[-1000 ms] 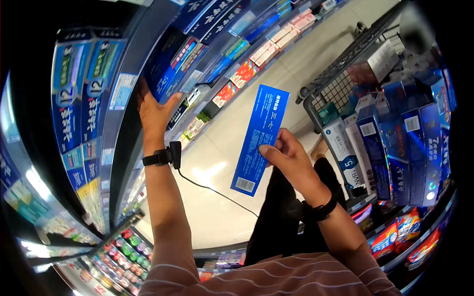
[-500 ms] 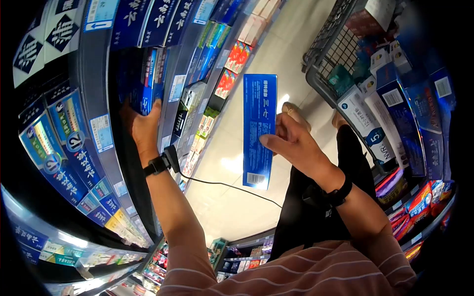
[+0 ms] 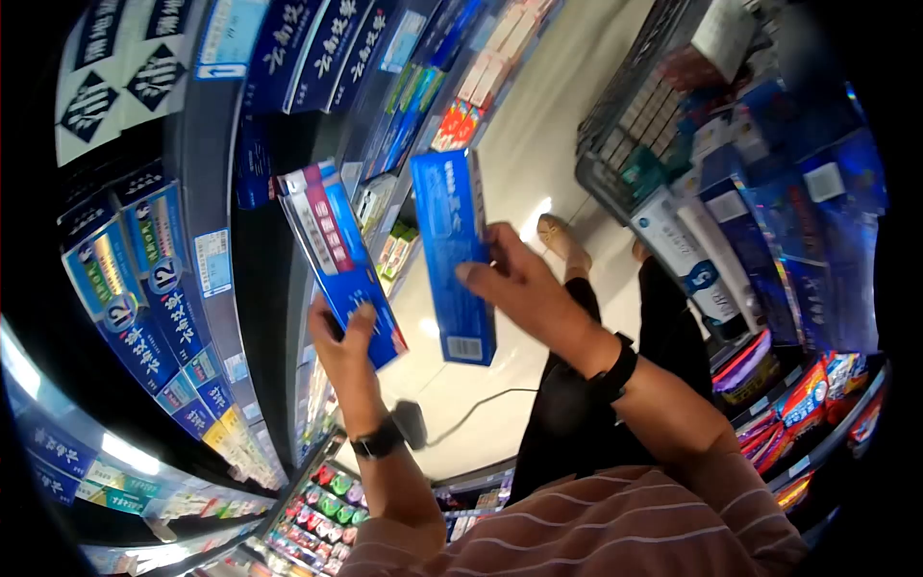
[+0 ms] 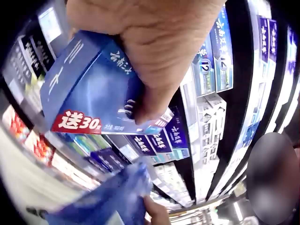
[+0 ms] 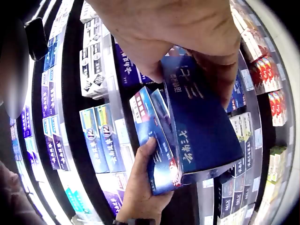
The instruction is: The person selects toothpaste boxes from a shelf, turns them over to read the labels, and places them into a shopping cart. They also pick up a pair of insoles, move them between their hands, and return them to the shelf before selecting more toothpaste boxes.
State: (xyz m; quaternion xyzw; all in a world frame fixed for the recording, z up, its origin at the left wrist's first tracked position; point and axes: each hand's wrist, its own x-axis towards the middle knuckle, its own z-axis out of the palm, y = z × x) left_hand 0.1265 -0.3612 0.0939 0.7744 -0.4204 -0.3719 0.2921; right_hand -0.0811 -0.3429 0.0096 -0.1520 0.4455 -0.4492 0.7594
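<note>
My left hand [image 3: 348,361] grips a blue toothpaste box [image 3: 361,306] near its lower end, thumb across the front. A red-and-white panel covers the upper part of that box, and the left wrist view shows a red corner label marked 30. Beside it, a second blue toothpaste box [image 3: 452,260] stands nearly upright in my right hand [image 3: 529,279], pinched at one long edge with the thumb on its face. In the right wrist view, this second box [image 5: 201,122] partly overlaps the left hand's box [image 5: 161,161]. Both are held out in front of the shelves.
Shelves of boxed goods [image 3: 144,288] with price tags [image 3: 213,260] curve along the left. A dark gap [image 3: 288,135] shows between boxes on one shelf. The loaded shopping cart [image 3: 615,183] stands at the right, and a cable [image 3: 471,413] trails from the left wrist over the pale floor.
My left hand has come out of the shelf with a toothpaste box, moving right and toward the body. The right hand's box has moved left, closer to it, and turned slightly.
</note>
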